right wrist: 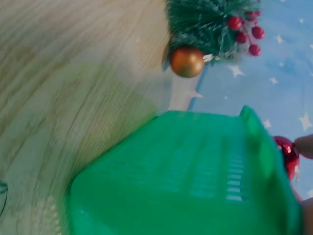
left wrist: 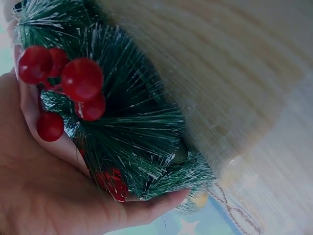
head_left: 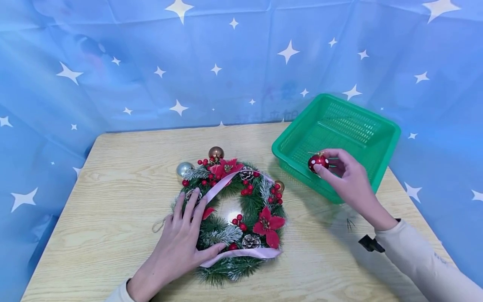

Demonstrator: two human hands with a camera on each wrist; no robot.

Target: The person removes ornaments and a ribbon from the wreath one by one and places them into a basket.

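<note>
A green Christmas wreath lies on the table, dressed with red flowers, berries, pinecones and a pale pink ribbon. Across its left side rests my left hand, fingers spread and thumb near the ribbon. Red berries and frosted needles show beside that palm in the left wrist view. Between thumb and fingers my right hand pinches a shiny red bauble with white dots. It is held over the near side of the green basket; the right wrist view shows the bauble partly hidden by the rim.
A silver bauble and a bronze bauble sit at the wreath's back left edge. A gold bauble is at its right edge. Blue star-patterned cloth hangs behind the wooden table. A thin cord loop lies left of the wreath.
</note>
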